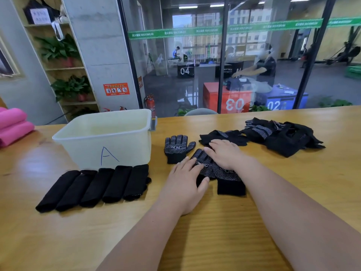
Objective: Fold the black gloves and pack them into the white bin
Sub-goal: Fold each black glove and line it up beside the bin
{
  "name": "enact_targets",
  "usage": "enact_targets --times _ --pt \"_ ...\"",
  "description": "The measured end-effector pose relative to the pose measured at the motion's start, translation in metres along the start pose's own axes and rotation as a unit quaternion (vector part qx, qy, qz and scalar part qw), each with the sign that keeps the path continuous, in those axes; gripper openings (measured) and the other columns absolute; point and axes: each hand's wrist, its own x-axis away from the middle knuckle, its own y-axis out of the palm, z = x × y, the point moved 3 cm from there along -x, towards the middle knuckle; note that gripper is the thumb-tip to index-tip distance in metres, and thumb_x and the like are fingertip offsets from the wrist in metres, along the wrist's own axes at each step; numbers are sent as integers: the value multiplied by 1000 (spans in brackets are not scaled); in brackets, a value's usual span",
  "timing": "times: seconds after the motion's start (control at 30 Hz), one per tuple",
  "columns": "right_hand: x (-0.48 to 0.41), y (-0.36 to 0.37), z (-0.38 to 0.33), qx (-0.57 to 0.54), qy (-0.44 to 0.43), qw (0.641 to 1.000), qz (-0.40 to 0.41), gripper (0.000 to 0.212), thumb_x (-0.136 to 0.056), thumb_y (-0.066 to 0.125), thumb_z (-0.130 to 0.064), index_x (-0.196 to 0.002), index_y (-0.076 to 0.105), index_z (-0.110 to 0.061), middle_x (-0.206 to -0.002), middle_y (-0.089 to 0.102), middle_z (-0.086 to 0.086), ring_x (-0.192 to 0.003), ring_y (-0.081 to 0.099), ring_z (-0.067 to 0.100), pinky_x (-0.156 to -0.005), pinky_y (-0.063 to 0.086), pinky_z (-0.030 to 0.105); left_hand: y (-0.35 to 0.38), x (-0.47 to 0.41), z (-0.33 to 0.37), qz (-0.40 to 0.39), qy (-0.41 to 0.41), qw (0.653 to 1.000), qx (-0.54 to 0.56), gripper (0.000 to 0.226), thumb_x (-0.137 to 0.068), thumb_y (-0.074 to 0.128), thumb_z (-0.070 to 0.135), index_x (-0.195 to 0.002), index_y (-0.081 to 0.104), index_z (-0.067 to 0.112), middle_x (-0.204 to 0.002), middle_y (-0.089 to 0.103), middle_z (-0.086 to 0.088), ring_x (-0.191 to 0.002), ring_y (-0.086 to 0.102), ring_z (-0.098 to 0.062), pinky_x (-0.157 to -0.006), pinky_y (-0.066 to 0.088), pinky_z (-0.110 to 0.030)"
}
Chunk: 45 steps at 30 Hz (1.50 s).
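A white bin [109, 151] marked with a blue "A" stands on the wooden table, nothing visible inside it. Several folded black gloves [93, 187] lie in a row in front of it. A flat dotted glove [176, 148] lies palm-up right of the bin. Two overlapping dotted gloves [220, 173] lie under my hands. My left hand [185, 182] presses flat on their left edge, fingers spread. My right hand [224, 151] rests flat on their fingertips. A further glove [224, 135] and a loose pile of gloves [283, 135] lie behind, to the right.
Pink rolled fabric [13, 126] sits at the table's far left edge. A glass wall [254, 55] runs behind the table, with people and numbered boxes beyond it. A shelf with plants [64, 55] stands at the back left.
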Motion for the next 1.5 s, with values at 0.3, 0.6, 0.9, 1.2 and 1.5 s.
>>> enact_targets --times 0.3,0.6,0.9,1.2,1.5 --pt "0 -3 -9 16 -17 999 -30 63 -107 16 -67 -160 37 -42 -171 27 -6 -157 20 27 -126 18 53 -3 2 3 3 -2 1000 6 61 -108 30 61 -162 37 34 -174 23 7 -162 5 -13 -133 9 -40" --pt "-14 -30 -12 -184 -19 977 109 44 -113 35 -30 -150 54 -16 -156 46 4 -143 42 29 -116 35 39 -4 1 2 11 -3 1000 13 63 -106 31 62 -160 41 32 -173 27 5 -162 8 -15 -132 12 -41" --pt "0 -77 11 -561 91 771 286 47 -99 43 -19 -135 69 -35 -137 62 -11 -113 68 12 -102 54 36 -7 4 3 15 -6 1000 13 62 -106 31 63 -158 43 33 -172 28 7 -161 9 -14 -132 15 -43" --pt "31 -15 52 -90 136 981 102 45 -96 61 -25 -137 63 -44 -124 70 2 -120 53 33 -98 53 44 -9 3 5 5 -12 1000 10 61 -106 32 61 -159 43 33 -172 28 7 -161 9 -14 -132 15 -43" --pt "25 -34 50 1 106 982 154 24 -98 71 -25 -118 78 -36 -116 76 -1 -112 68 26 -89 58 37 -11 5 6 16 -9 1000 19 59 -106 34 60 -158 43 33 -171 28 8 -161 9 -14 -132 15 -42"
